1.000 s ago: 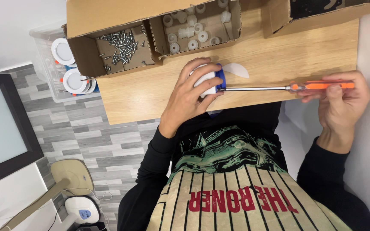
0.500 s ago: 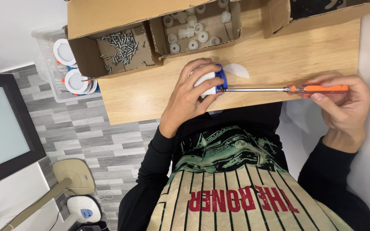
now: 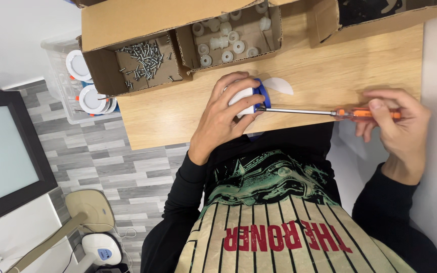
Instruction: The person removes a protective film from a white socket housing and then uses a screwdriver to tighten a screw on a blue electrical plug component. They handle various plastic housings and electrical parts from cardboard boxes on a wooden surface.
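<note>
Gripping a small round white part with a blue rim (image 3: 251,98), the left hand (image 3: 223,119) is curled tight around it, over the near edge of the pale wood-grain tabletop (image 3: 178,116). One long screwdriver (image 3: 324,111), thin bright steel shaft and translucent orange handle, lies level; its tip meets the part's blue rim. The right hand (image 3: 398,126) pinches the handle, fingers closed on it. One flat white disc (image 3: 278,85) lies just beyond. Two open corrugated cardboard boxes: one (image 3: 135,63) holds loose silvery screws, too many to count; the other (image 3: 228,38) holds white plastic rings.
</note>
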